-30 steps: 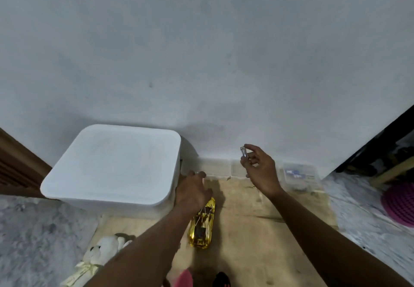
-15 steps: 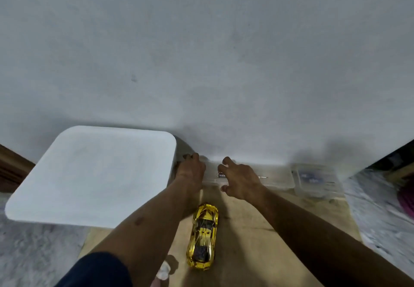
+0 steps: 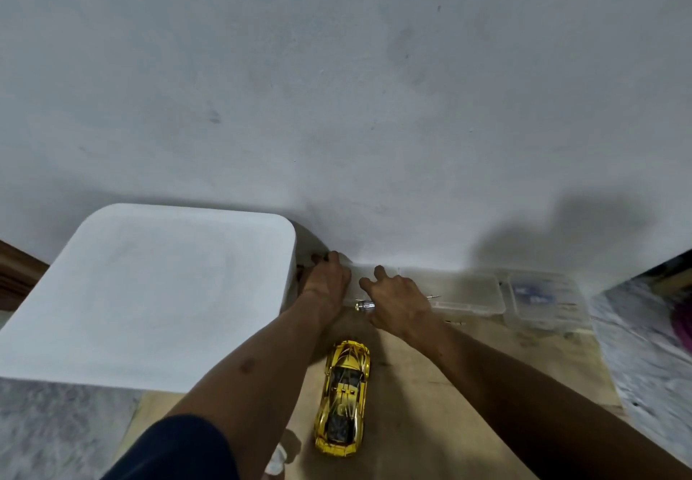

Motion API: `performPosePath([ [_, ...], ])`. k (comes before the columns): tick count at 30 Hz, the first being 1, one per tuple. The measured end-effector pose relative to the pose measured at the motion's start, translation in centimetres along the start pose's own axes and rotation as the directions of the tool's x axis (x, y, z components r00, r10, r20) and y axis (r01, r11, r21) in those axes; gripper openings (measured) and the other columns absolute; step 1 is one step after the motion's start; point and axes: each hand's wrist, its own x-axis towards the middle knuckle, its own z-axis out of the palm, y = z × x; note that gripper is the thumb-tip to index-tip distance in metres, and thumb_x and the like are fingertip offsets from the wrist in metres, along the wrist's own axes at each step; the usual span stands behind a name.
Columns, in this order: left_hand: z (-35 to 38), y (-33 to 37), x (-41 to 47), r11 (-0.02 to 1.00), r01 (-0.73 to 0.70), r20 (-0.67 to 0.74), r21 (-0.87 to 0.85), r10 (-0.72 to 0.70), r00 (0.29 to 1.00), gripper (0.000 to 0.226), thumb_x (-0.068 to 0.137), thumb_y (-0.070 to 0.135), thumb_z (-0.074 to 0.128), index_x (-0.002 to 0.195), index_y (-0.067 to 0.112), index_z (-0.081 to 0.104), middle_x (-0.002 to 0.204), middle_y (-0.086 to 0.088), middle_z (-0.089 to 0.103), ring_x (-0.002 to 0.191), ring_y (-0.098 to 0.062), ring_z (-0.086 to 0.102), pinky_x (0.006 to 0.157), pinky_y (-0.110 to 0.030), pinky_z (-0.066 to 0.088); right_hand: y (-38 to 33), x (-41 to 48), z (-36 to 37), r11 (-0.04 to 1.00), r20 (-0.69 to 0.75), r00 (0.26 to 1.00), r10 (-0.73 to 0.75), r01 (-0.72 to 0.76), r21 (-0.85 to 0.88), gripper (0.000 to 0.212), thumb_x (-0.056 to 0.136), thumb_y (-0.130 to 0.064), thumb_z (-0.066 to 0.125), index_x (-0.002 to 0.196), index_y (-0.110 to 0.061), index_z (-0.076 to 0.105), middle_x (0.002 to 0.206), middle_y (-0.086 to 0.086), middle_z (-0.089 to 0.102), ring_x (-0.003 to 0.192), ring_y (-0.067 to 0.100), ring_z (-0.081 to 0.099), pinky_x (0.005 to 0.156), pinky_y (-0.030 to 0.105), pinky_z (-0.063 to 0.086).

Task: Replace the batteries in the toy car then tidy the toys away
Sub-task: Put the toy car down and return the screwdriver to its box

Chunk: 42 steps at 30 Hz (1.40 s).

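Note:
A shiny gold toy car (image 3: 342,397) stands upright on the wooden board (image 3: 468,386), nose toward the wall. Beyond it a clear plastic box (image 3: 464,294) lies against the wall. My left hand (image 3: 325,281) rests on the left end of that box, beside the big white bin. My right hand (image 3: 397,303) lies over the box and holds a small screwdriver; its clear handle (image 3: 365,306) sticks out to the left and the thin tip shows to the right of the hand.
A large white lidded bin (image 3: 149,292) stands at the left against the wall. A second clear box (image 3: 543,300) with bluish contents sits to the right. Grey carpet (image 3: 644,348) flanks the board. Something white (image 3: 277,461) peeks out under my left arm.
My right hand came down from the air with the screwdriver onto the clear box. My left hand left the car and reached forward to the box's left end. The view tilted closer.

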Motion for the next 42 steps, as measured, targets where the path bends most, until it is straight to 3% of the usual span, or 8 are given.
performPosePath([
  [11, -2.2, -1.0, -0.5, 0.991, -0.002, 0.024, -0.137, 0.005, 1.0, 0.049, 0.092, 0.011, 0.068, 0.137, 0.011, 0.051, 0.136, -0.013, 0.052, 0.123, -0.031, 0.057, 0.097, -0.041, 0.053, 1.0, -1.0, -0.1, 0.985, -0.041, 0.999, 0.008, -0.001, 0.17, 0.053, 0.08, -0.026, 0.074, 0.126, -0.018, 0.047, 0.135, 0.004, 0.041, 0.089, 0.031, 0.065, 0.068, 0.033, 0.052],
  [15, -3.7, -1.8, -1.0, 0.983, -0.059, -0.011, -0.172, 0.058, 0.998, 0.049, 0.092, 0.014, 0.064, 0.138, 0.014, 0.045, 0.129, -0.012, 0.058, 0.116, -0.031, 0.061, 0.09, -0.039, 0.054, 2.2, -3.2, -1.0, 0.941, -0.179, 0.984, 0.003, 0.058, 0.334, 0.039, 0.08, -0.034, 0.066, 0.115, -0.022, 0.053, 0.124, -0.003, 0.044, 0.079, 0.017, 0.057, 0.064, 0.025, 0.043],
  [20, -4.7, -2.5, -1.7, 0.973, -0.085, -0.027, -0.212, 0.081, 0.996, 0.054, 0.089, 0.011, 0.067, 0.138, 0.013, 0.045, 0.125, -0.013, 0.058, 0.112, -0.033, 0.062, 0.089, -0.04, 0.057, 2.9, -5.4, -0.9, 0.868, -0.349, 0.937, 0.004, 0.17, 0.467, 0.023, 0.077, -0.014, 0.065, 0.099, -0.015, 0.071, 0.102, -0.002, 0.051, 0.063, 0.011, 0.056, 0.054, 0.016, 0.044],
  [23, -5.2, -2.9, -1.8, 0.965, -0.101, -0.038, -0.243, 0.095, 0.995, 0.051, 0.09, 0.009, 0.066, 0.136, 0.012, 0.046, 0.127, -0.013, 0.056, 0.111, -0.031, 0.062, 0.088, -0.037, 0.055, 2.1, -5.3, -0.7, 0.875, -0.278, 0.96, -0.029, 0.159, 0.456, 0.035, 0.08, -0.016, 0.063, 0.114, -0.02, 0.072, 0.098, -0.003, 0.055, 0.072, 0.013, 0.059, 0.06, 0.015, 0.041],
  [27, -6.3, -3.6, -1.6, 0.959, -0.1, -0.048, -0.266, 0.09, 0.995, 0.045, 0.089, 0.007, 0.064, 0.132, 0.012, 0.05, 0.126, -0.013, 0.058, 0.11, -0.03, 0.062, 0.088, -0.035, 0.054, -0.2, -2.8, -0.5, 0.902, -0.207, 0.971, -0.118, 0.191, 0.386, 0.038, 0.088, -0.012, 0.061, 0.125, -0.019, 0.067, 0.118, 0.001, 0.066, 0.101, 0.021, 0.065, 0.079, 0.028, 0.053],
  [31, -6.7, -4.0, -1.2, 0.951, -0.093, -0.062, -0.295, 0.078, 0.995, 0.047, 0.086, 0.009, 0.068, 0.131, 0.013, 0.053, 0.127, -0.01, 0.057, 0.113, -0.028, 0.06, 0.09, -0.034, 0.051, -2.0, 0.7, -0.3, 0.945, -0.08, 0.994, -0.079, 0.101, 0.311, 0.038, 0.088, -0.003, 0.061, 0.125, -0.011, 0.065, 0.112, 0.011, 0.067, 0.098, 0.026, 0.065, 0.082, 0.035, 0.056],
  [35, -6.5, -4.0, -0.9, 0.951, -0.088, -0.069, -0.296, 0.07, 0.995, 0.043, 0.087, 0.013, 0.071, 0.128, 0.013, 0.057, 0.124, -0.009, 0.061, 0.109, -0.026, 0.063, 0.09, -0.033, 0.053, -2.7, 3.0, 1.2, 0.881, 0.0, 0.999, 0.033, -0.029, 0.472, 0.034, 0.088, -0.002, 0.066, 0.121, -0.011, 0.066, 0.103, 0.01, 0.07, 0.084, 0.023, 0.066, 0.076, 0.031, 0.057],
  [42, -6.1, -3.8, -0.6, 0.949, -0.081, -0.09, -0.305, 0.056, 0.994, 0.039, 0.089, 0.023, 0.072, 0.125, 0.015, 0.059, 0.122, -0.007, 0.064, 0.108, -0.024, 0.064, 0.094, -0.033, 0.054, -1.9, 3.6, 1.8, 0.862, -0.019, 0.999, 0.042, -0.026, 0.507, 0.031, 0.091, -0.006, 0.064, 0.121, -0.011, 0.067, 0.107, 0.008, 0.071, 0.09, 0.021, 0.069, 0.08, 0.03, 0.058],
])
